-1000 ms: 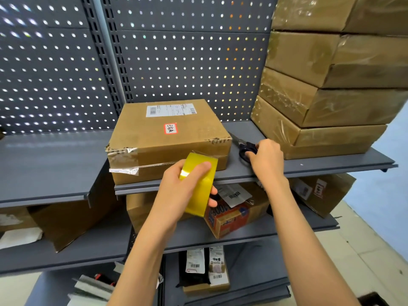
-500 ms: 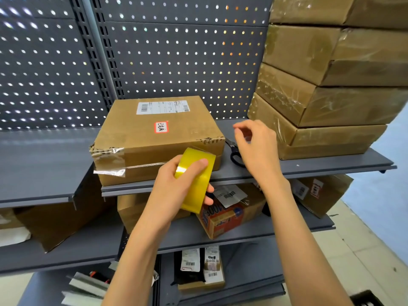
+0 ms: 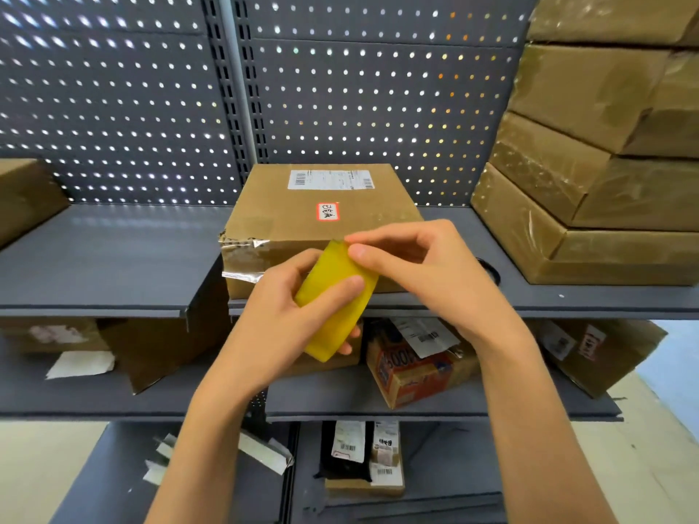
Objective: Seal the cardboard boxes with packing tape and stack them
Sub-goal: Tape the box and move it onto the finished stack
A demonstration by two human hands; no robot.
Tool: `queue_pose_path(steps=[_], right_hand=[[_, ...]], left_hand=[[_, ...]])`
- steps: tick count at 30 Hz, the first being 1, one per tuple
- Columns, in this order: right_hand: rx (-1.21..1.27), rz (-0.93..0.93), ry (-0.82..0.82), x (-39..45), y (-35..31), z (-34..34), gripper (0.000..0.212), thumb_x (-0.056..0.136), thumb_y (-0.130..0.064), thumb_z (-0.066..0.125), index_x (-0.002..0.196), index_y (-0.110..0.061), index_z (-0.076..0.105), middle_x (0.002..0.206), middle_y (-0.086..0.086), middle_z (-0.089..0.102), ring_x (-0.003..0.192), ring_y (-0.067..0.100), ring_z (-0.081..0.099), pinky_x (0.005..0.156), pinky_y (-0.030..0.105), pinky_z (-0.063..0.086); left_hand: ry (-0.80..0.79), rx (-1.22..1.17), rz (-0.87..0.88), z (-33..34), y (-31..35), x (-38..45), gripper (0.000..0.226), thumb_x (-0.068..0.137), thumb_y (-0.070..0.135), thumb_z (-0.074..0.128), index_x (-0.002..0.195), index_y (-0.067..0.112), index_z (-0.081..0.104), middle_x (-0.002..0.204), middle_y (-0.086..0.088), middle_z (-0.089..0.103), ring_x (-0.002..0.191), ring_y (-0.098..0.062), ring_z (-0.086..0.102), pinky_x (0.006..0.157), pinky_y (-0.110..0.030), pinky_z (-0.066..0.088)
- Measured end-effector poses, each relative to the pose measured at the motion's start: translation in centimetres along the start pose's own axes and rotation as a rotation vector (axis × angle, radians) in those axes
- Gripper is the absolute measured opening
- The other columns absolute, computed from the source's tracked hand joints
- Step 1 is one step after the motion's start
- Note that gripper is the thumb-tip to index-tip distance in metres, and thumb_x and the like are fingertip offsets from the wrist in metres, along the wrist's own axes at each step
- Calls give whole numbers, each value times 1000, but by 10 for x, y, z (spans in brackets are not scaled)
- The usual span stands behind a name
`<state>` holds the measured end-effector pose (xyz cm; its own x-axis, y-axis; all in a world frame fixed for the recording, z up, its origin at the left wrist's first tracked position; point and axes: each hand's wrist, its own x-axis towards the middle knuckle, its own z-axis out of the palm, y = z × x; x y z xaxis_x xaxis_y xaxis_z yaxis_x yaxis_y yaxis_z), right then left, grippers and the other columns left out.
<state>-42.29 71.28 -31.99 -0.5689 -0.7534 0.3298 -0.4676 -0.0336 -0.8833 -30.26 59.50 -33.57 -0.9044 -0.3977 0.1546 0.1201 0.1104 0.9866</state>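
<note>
Tape roll (image 3: pixel 334 300) sits in front of the box (image 3: pixel 325 221), left hand (image 3: pixel 280 319) grasping it; right hand (image 3: pixel 427 270) has left the scissors (image 3: pixel 490 270) and now pinches the roll's top edge, probably lifting the loose end; box still unsealed

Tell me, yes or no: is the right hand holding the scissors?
No, the right hand pinches at the top edge of the yellow tape roll that the left hand grips.
</note>
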Motion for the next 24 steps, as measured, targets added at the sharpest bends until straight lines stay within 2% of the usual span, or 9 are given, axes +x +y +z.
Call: queue_pose_path(steps=[3, 7, 10, 14, 17, 20, 22, 24], right_hand=[[62, -30, 6, 5, -5, 18, 15, 84, -11, 71, 98, -10, 75, 90, -4, 75, 85, 1, 68, 73, 12, 48], [149, -16, 61, 19, -11, 48, 8, 81, -8, 72, 83, -15, 75, 78, -9, 73, 77, -3, 66, 68, 9, 46], [175, -26, 117, 31, -21, 75, 12, 82, -7, 71, 78, -18, 73, 72, -11, 71, 73, -4, 63, 66, 9, 45], [152, -49, 283, 49, -36, 116, 12, 85, -9, 69, 79, -19, 71, 77, -8, 70, 77, 4, 63, 71, 18, 49], [165, -64, 400, 59, -46, 144, 8, 86, -13, 68, 83, -20, 71, 81, -7, 69, 82, 7, 63, 74, 20, 49], [94, -107, 559, 67, -50, 170, 13, 88, -12, 67, 82, -23, 68, 82, -5, 68, 80, 6, 62, 73, 19, 48], [35, -134, 679, 71, -49, 184, 14, 88, -10, 65, 82, -22, 66, 82, -2, 67, 79, 7, 61, 73, 19, 47], [-28, -146, 799, 77, -47, 194, 13, 89, -9, 64, 83, -20, 66, 85, 0, 66, 81, 9, 61, 74, 18, 46]], left_hand=[[12, 43, 5, -17, 0, -6, 31, 74, 29, 64, 103, 18, 62, 71, -4, 69, 58, -24, 68, 50, -33, 56], [-11, 69, 7, -47, 3, -12, 29, 75, 30, 64, 103, 20, 62, 71, -3, 69, 59, -23, 69, 52, -35, 58], [-32, 53, 48, -74, 8, -14, 29, 75, 30, 64, 103, 19, 62, 71, -2, 69, 57, -21, 68, 52, -28, 55], [-63, 72, 149, -123, 17, -14, 25, 77, 25, 76, 94, 13, 62, 70, 5, 68, 58, -8, 67, 53, -14, 49], [-96, 105, 202, -161, 19, -11, 29, 71, 34, 73, 91, 14, 68, 75, 0, 72, 64, -12, 70, 57, -16, 51], [-115, 95, 184, -181, 20, -5, 19, 77, 27, 74, 80, 9, 67, 61, -1, 68, 53, -11, 65, 52, -17, 49], [-109, 109, 149, -188, 26, 2, 22, 74, 29, 66, 69, 8, 63, 52, -2, 63, 45, -10, 59, 47, -16, 46], [-124, 193, 129, -193, 34, 11, 29, 71, 34, 69, 60, 10, 61, 48, -1, 61, 41, -9, 56, 46, -14, 42]])
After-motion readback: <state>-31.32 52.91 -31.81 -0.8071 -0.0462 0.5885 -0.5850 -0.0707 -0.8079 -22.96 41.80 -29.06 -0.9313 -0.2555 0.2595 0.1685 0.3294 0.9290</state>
